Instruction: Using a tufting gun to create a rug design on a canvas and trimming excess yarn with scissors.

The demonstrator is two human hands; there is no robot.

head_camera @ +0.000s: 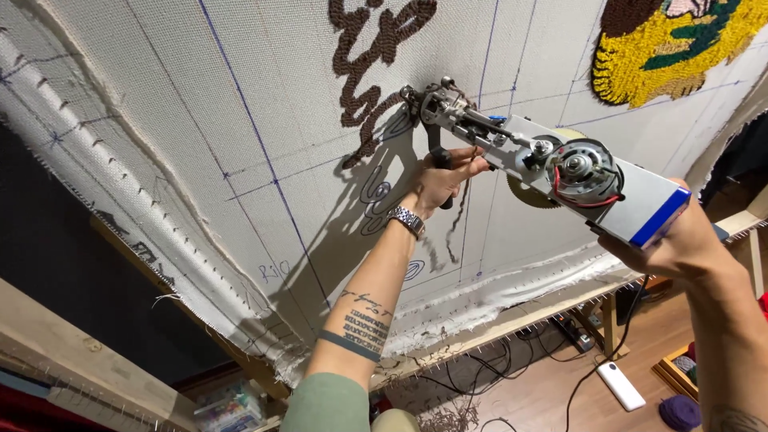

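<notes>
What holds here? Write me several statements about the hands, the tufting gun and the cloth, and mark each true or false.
1. The left hand grips the black front handle of the tufting gun. True.
2. The right hand hangs free of the tool. False: it holds the gun's rear end.
3. The gun's tip meets brown yarn lines on the cloth. True.
4. The cloth is bare of any markings. False: blue grid lines cross it.
5. A watch sits on the left wrist. True.
</notes>
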